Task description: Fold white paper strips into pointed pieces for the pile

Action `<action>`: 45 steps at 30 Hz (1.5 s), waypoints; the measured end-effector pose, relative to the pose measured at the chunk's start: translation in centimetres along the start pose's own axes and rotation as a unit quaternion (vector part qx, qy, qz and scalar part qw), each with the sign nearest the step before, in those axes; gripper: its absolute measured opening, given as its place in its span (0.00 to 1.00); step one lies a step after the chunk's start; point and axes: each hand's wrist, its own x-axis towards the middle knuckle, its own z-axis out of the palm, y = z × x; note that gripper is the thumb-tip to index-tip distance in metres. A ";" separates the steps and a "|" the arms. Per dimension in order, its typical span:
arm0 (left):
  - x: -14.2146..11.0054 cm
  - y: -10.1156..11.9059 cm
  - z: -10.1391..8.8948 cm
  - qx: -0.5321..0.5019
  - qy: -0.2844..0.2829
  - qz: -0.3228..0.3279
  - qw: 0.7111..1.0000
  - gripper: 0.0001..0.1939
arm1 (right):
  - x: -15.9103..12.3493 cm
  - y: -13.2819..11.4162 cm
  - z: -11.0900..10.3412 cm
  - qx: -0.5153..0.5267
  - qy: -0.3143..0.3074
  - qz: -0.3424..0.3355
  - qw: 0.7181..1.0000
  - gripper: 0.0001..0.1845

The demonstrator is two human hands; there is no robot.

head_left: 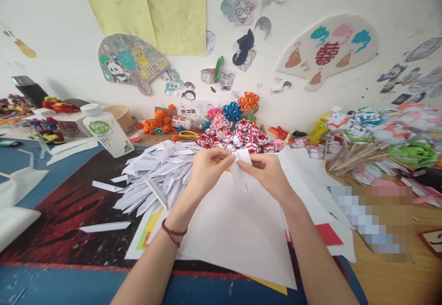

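Observation:
A small white paper strip (244, 157) is held up between my two hands, over a stack of large white paper sheets (238, 236). My left hand (210, 167) pinches the strip's left edge between thumb and fingers. From the other side, my right hand (267, 169) grips it the same way, thumb in front. The strip looks creased, its lower part hanging below my thumbs. Left of my left hand lies a big heap of folded white paper strips (152, 171). One folded strip (105, 226) rests apart on the dark mat.
A white bottle (107, 130) leans at the back left. Red and white paper flowers (245, 137) sit behind my hands, with orange and blue flowers beyond. Sticks with paper flowers (366, 153) lie at the right. The dark red-black mat (69, 213) covers part of the blue table (34, 282).

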 end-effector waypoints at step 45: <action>0.0 -0.3 -0.2 -0.030 -0.018 -0.020 0.999 0.12 | 0.0 0.2 -0.3 0.037 -0.035 -0.002 0.999 0.12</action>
